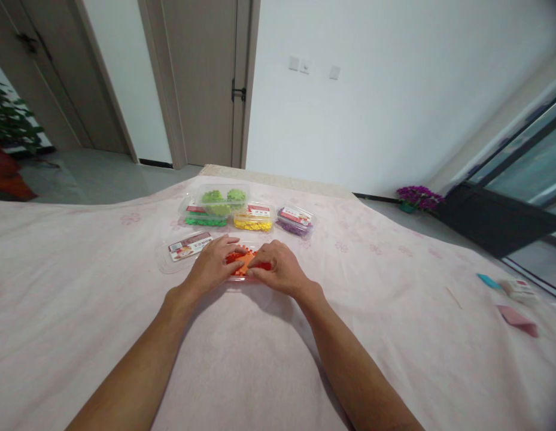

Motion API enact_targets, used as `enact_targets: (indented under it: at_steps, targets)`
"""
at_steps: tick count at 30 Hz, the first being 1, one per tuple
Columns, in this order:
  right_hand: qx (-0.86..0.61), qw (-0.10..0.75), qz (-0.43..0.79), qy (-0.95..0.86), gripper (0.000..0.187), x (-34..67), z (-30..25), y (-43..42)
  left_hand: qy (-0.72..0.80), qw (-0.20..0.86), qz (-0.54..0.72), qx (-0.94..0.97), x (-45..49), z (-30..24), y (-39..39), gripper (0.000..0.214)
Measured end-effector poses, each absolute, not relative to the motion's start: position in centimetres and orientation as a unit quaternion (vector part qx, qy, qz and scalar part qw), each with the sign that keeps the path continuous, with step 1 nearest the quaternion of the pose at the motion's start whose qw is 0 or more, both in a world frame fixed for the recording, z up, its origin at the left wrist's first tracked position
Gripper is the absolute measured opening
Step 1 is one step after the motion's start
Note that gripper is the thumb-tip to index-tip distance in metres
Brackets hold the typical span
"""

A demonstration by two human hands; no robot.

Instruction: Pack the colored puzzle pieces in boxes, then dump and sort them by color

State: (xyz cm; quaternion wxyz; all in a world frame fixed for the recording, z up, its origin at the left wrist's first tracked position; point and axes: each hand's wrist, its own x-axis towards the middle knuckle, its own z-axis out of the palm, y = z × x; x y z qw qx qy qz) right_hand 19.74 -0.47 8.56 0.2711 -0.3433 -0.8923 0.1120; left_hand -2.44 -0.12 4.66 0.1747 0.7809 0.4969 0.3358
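Both my hands rest over a clear plastic box [235, 279] of red and orange small pieces on the pink bedsheet. My left hand [213, 264] lies across the box's left side, fingers curled down onto the pieces. My right hand [281, 268] covers the right side, fingertips pinched at an orange cluster of pieces [244, 262] between the two hands. What each finger grips is partly hidden. A clear lid with a label [189, 246] lies just left of the box.
Behind the hands stand boxes of green pieces [206, 219], yellow pieces [253, 222], purple pieces [294, 224], and an open tub of green shapes [222, 200]. Small items lie at the right: a teal piece [488, 281], a pink piece [516, 318]. Doors and a wall stand beyond.
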Motion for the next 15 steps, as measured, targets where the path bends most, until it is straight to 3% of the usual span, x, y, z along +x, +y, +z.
enact_targets:
  at_steps: [4, 9, 15]
  targets:
    - [-0.332, 0.243, 0.136, -0.902, 0.008, 19.7, 8.1, -0.3, 0.487, 0.171, 0.330, 0.790, -2.2, 4.4, -0.2, 0.036]
    - [-0.350, 0.270, 0.164, -0.882, 0.010, 19.9, 7.6, -0.1, 0.510, 0.196, 0.320, 0.774, -2.3, 4.2, 0.1, 0.039]
    - [-0.374, 0.420, 0.238, -0.792, 0.014, 20.0, 7.3, 0.4, 0.507, 0.213, 0.335, 0.765, -2.3, 4.2, 0.0, 0.039]
